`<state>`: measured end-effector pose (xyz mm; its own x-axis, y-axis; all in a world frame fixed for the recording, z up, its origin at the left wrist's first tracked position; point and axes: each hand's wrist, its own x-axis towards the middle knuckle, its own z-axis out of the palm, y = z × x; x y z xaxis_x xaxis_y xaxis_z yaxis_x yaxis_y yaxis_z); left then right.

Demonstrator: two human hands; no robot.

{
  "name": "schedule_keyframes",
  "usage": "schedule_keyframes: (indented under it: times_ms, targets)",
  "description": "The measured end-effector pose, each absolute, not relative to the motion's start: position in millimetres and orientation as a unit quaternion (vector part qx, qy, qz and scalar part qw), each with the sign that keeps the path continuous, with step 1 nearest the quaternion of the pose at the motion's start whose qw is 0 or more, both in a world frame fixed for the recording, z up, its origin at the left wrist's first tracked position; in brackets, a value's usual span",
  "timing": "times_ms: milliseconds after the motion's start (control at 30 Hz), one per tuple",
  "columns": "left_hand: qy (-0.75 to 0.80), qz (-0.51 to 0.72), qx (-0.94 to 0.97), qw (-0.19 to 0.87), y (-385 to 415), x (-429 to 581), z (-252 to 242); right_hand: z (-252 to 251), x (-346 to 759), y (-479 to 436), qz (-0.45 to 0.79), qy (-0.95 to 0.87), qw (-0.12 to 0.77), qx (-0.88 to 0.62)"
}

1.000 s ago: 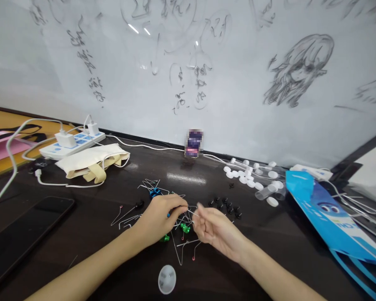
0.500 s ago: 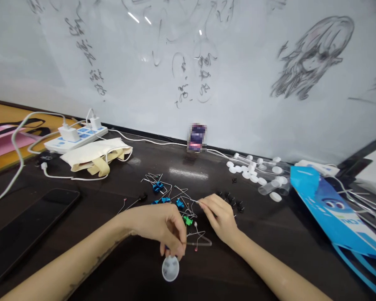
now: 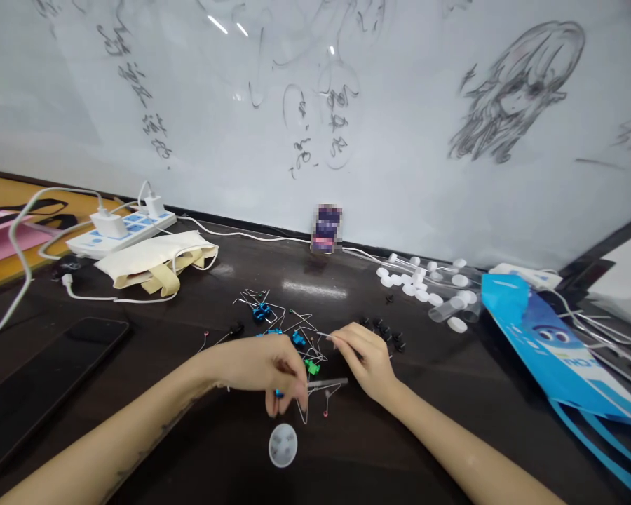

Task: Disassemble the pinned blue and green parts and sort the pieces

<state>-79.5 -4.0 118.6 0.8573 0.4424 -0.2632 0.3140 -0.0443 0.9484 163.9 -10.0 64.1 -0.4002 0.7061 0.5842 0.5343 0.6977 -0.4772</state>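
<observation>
My left hand (image 3: 281, 375) is closed in a pinch, smeared by motion. A small blue part (image 3: 278, 394) shows between its fingers, and a bent thin wire (image 3: 302, 414) and a clear thin rod (image 3: 329, 384) stick out beside them. Just below lies a shallow white translucent cup (image 3: 282, 446) with small dark things in it, apart from the fingers. Thumb and fingertips of my right hand (image 3: 368, 358) pinch the end of a thin pale rod (image 3: 323, 335). Between the hands are bent wires with blue clips (image 3: 298, 338) and a green clip (image 3: 312, 366).
Black small parts (image 3: 383, 330) lie right of my right hand. Farther back are white caps and clear tubes (image 3: 446, 308), near a blue bag (image 3: 536, 337). Phone (image 3: 47, 386), cream pouch (image 3: 158, 259) and power strip (image 3: 120, 235) are at left; a whiteboard (image 3: 215, 140) stands behind.
My left hand has risen away from the white cup, which stays on the table. The clear rod and wire by its fingers moved up with it. My right hand keeps its pinch.
</observation>
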Motion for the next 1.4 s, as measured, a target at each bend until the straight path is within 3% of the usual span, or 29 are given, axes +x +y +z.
schedule_keyframes:
  times_ms: [200,467,700,967,1400]
  targets:
    - [0.403,0.260,0.797,0.368,25.7,-87.0,113.4,69.4,164.6,-6.5,0.152,-0.758,0.450,-0.447]
    - [0.461,0.261,0.807,0.262,31.1,-84.0,93.4,69.0,163.4,-8.1,0.160,-0.781,0.429,-0.424]
    - [0.484,0.292,0.786,0.252,38.2,-90.6,95.4,68.1,164.7,-7.6,0.163,-0.783,0.425,-0.422]
    - [0.484,0.398,0.694,0.355,50.3,-100.4,85.3,67.5,165.2,-7.8,0.164,-0.787,0.420,-0.421]
    - [0.459,0.338,0.771,0.283,43.4,-71.9,81.7,68.3,163.2,-8.1,0.147,-0.811,0.400,-0.401]
